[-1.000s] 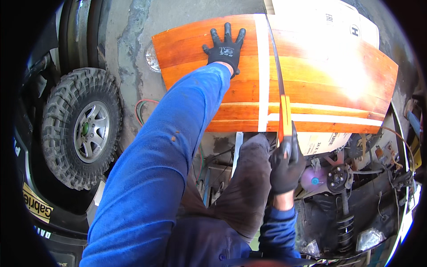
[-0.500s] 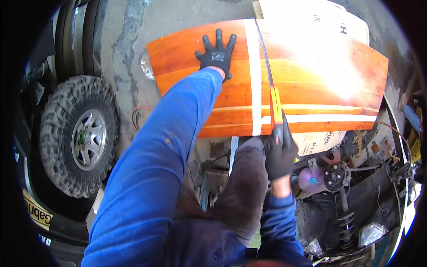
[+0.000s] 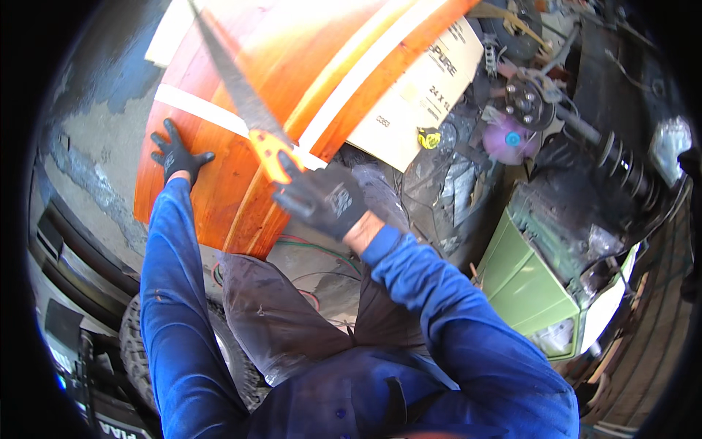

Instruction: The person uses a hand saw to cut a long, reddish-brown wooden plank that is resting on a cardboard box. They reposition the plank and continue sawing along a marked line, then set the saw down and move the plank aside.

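Over the wooden panel (image 3: 300,73), a handsaw (image 3: 242,95) is clamped in the right grip (image 3: 322,201); on the panel, the left grip (image 3: 179,155) is spread; no cut is seen.

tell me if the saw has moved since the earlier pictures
Yes: the saw has swung; its handle, earlier right of the white cross stripe, now overlaps it, with the blade slanting away.

The wooden panel (image 3: 223,183) lies over a carton (image 3: 398,124) that juts out on its right, a tape measure (image 3: 429,138) at the carton's edge. The left hand (image 3: 178,156) rests on the panel's left part; the right hand (image 3: 322,201) holds the saw (image 3: 248,99) slantwise above it. The tyre (image 3: 135,347) stands lower left, partly behind the left sleeve (image 3: 175,293).
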Motion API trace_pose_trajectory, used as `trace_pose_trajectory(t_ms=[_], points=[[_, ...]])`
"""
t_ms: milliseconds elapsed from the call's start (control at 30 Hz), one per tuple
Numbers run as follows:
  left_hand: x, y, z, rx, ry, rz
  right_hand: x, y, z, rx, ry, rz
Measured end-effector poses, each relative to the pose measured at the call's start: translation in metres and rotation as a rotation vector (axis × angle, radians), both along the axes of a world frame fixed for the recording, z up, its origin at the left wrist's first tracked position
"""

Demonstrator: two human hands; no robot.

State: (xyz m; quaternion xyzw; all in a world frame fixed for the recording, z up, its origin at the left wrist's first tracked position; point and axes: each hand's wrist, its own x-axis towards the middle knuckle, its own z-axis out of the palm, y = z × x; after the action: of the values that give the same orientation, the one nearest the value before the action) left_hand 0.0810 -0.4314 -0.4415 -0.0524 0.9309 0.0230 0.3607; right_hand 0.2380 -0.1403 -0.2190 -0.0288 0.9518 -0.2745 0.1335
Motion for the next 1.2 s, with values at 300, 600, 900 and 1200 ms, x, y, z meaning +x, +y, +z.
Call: trace_pose_trajectory(t_ms=[300, 600, 900, 1200], points=[[0.000, 0.012, 0.015, -0.082, 0.041, -0.060, 0.035, 0.088, -0.092, 0.410, 0.114, -0.071], [0.074, -0.041, -0.074, 0.083, 0.113, -0.101, 0.028, 0.085, -0.141, 0.439, -0.163, -0.124], [0.172, 0.022, -0.030, 0.100, -0.076, 0.069, 0.131, 0.157, 0.015, 0.254, -0.088, -0.338], [0.158, 0.038, -0.012, 0.203, -0.351, 0.032, 0.321, 0.306, 0.178, 0.500, -0.397, -0.643]])
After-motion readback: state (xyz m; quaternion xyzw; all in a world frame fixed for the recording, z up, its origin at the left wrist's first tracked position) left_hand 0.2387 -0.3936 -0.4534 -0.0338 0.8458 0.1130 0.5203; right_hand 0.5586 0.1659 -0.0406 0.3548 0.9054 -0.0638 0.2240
